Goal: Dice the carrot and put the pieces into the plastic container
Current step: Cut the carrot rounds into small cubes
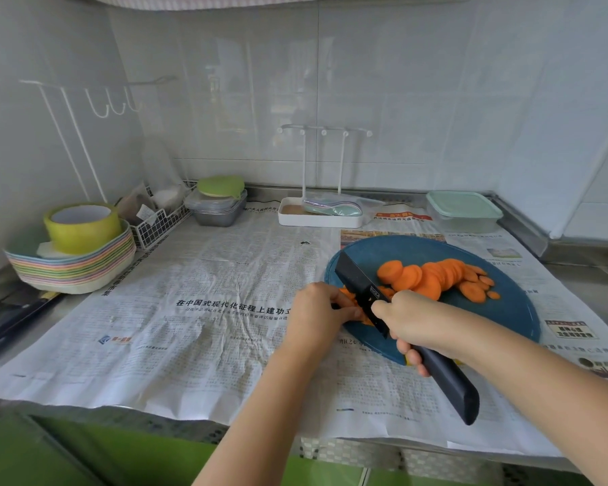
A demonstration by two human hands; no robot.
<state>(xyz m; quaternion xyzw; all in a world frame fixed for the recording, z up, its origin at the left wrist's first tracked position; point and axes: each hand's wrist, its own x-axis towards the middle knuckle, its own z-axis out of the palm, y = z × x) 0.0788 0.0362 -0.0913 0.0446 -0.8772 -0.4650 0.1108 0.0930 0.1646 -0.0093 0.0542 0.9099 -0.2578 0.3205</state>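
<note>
the right hand [413,322] grips the black knife [364,292] over the blue cutting board [506,310]; the left hand [316,313] pinches carrot pieces [350,296] beside the blade. carrot slices [432,278] lie mid-board; the lidded plastic container [464,210] sits behind.

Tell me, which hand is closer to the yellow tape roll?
Left. The left hand is right of the tape roll, holding carrot; the right hand grips the knife farther right.
</note>
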